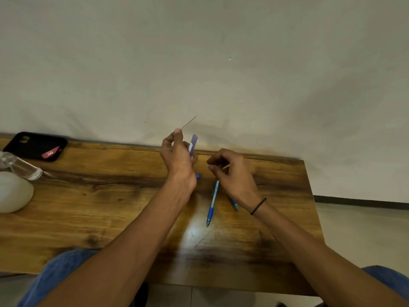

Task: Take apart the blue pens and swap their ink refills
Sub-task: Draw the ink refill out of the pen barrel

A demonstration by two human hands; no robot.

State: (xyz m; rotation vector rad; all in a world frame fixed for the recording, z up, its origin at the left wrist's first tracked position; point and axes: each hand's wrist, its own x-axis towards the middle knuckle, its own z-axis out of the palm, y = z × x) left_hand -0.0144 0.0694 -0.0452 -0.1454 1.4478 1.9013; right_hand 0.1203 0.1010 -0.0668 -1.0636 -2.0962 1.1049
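While our left hand (177,156) pinches a translucent blue plastic pen barrel (193,144) upright together with a thin dark refill (188,122), our right hand (230,171) hovers curled, holding nothing we can see. We judge we are mid-disassembly; next the assembled blue pen (212,202) on the wooden table (88,207) needs opening.

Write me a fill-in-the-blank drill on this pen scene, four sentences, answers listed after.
1. The left hand holds a translucent pen barrel and a thin ____.
2. The whole blue pen lies on the ____ table.
3. The right hand wears a black band on its ____.
4. The black phone lies at the table's far ____ corner.

Answers: refill; wooden; wrist; left
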